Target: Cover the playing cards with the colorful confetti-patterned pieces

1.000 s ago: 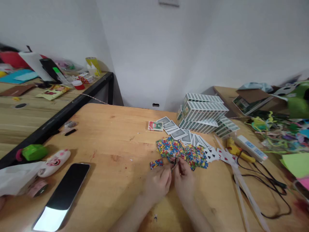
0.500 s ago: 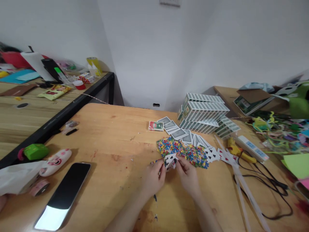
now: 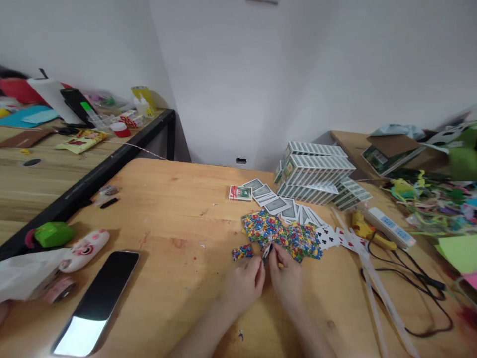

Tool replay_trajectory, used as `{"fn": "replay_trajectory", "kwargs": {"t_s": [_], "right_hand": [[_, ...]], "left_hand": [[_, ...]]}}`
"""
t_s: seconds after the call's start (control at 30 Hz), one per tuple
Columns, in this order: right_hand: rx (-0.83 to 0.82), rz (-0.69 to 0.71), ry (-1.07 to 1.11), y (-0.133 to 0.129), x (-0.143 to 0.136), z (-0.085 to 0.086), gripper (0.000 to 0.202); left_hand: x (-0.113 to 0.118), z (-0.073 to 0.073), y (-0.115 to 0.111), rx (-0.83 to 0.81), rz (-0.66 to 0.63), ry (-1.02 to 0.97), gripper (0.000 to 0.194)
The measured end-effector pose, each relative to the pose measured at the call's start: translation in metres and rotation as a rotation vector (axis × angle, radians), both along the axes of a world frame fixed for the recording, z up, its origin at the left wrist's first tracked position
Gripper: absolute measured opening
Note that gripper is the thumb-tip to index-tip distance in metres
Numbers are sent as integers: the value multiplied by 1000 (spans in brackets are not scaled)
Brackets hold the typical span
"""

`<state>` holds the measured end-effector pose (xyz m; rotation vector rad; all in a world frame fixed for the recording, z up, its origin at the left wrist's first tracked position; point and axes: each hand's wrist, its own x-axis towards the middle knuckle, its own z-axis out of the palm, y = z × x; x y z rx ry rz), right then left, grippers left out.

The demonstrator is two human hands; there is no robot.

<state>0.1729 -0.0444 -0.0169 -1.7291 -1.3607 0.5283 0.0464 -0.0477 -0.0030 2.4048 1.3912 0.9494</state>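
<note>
A playing card [image 3: 267, 252], seen nearly edge-on and bent, is pinched between both hands above the table. My left hand [image 3: 246, 278] has its fingers closed on the card's left side. On its right side, the fingertips of my right hand [image 3: 286, 273] are closed. Just beyond lie colourful pieces patterned in red, blue, yellow and green [image 3: 263, 224], spread in a patch. One small colourful piece [image 3: 242, 252] rests by my left knuckles. Face-down grey-backed cards [image 3: 276, 205] fan out behind the patch, and a club card [image 3: 327, 236] lies face up at its right.
A card box [image 3: 240, 193] sits behind the cards, near stacked striped boxes [image 3: 316, 171]. To the right are a yellow glue gun [image 3: 368, 231], glue sticks [image 3: 376, 278], a power strip [image 3: 391, 227] and black cable. A phone [image 3: 97, 303] lies on the left, beside a green object [image 3: 54, 234].
The card in my hands has turned from showing its club face to nearly edge-on. Both hands have shifted slightly and drawn closer together, uncovering the small colourful piece.
</note>
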Motion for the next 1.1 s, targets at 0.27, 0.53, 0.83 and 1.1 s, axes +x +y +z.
{"fn": "replay_trajectory", "kwargs": {"t_s": [0.27,0.53,0.83,1.1], "right_hand": [[32,-61,-29,-7,-7,3,39],[39,-90,124,-10,-8,6,37],[5,235,477,10,13,16,30],[-57,220,466,10,12,11,29]], "left_hand": [[3,8,-3,158,-48,35,17],[6,15,-7,202,-59,-26,21],[-2,12,-3,105,27,-10,21],[-2,9,-2,113,45,26,19]]}}
